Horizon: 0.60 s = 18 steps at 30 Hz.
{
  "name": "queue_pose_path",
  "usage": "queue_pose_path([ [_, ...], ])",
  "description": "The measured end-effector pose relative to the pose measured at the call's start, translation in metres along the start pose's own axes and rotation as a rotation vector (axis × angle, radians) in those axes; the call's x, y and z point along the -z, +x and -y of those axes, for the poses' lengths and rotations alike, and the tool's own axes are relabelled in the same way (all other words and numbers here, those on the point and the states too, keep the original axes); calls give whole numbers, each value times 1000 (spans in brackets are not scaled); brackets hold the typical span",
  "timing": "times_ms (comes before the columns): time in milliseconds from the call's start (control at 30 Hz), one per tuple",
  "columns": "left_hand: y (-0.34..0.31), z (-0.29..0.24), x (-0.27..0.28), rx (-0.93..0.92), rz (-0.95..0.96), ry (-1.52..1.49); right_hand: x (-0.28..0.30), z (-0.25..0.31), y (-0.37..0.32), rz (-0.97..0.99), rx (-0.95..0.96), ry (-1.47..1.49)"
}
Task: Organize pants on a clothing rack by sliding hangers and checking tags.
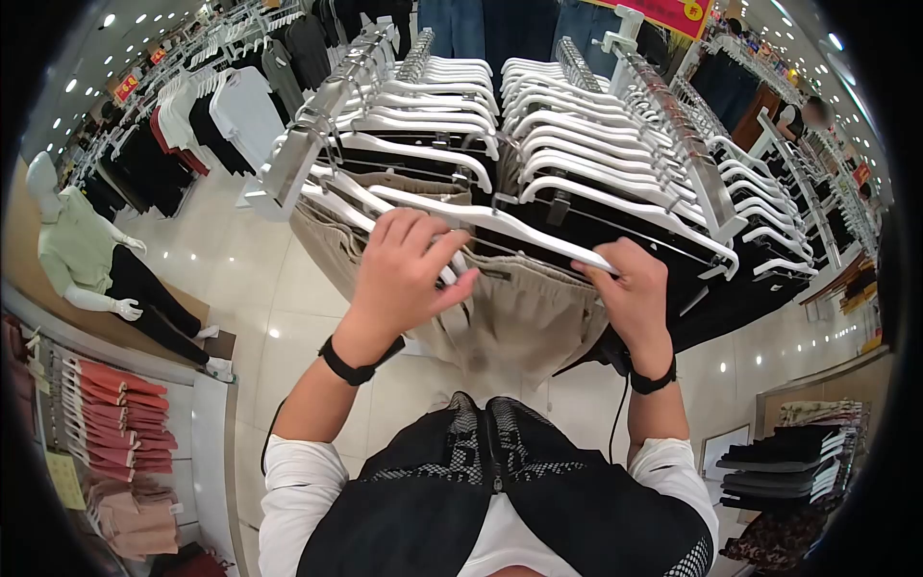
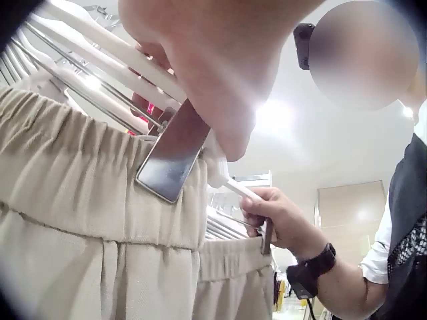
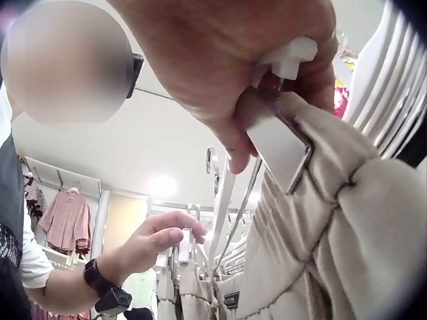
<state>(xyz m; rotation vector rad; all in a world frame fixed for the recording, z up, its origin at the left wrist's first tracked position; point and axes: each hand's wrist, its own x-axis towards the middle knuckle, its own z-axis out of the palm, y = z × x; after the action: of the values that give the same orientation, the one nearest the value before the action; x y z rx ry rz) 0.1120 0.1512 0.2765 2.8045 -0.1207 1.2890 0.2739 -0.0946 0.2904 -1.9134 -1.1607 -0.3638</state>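
Observation:
My right hand [image 1: 635, 288] grips the right end of a white hanger [image 1: 514, 228] at the front of the rack. Beige elastic-waist trousers [image 1: 529, 308] hang from it, held by a metal clip [image 3: 283, 153] just under that hand. Over the left ends of the front hangers is my left hand [image 1: 404, 264], its thumb and index finger apart and its fingertips touching the hangers. Close below it in the left wrist view, another metal clip [image 2: 175, 160] holds a beige gathered waistband [image 2: 87, 173].
Metal rails [image 1: 663, 115] carry two rows of white hangers with dark trousers behind the beige ones. A mannequin [image 1: 87, 250] in a green top stands at the left. Folded pink garments [image 1: 120, 413] fill a lower-left shelf, and dark ones [image 1: 784, 462] lie at the lower right.

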Motion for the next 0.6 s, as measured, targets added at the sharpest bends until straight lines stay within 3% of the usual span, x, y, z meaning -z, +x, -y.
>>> queue_pose_path([
  [267,-3,5,-4,2,-41,-37,-75,40,71,-45,85,23],
  [600,-4,5,-12,25,-72,-62,-149,41,116,-3,193,48],
])
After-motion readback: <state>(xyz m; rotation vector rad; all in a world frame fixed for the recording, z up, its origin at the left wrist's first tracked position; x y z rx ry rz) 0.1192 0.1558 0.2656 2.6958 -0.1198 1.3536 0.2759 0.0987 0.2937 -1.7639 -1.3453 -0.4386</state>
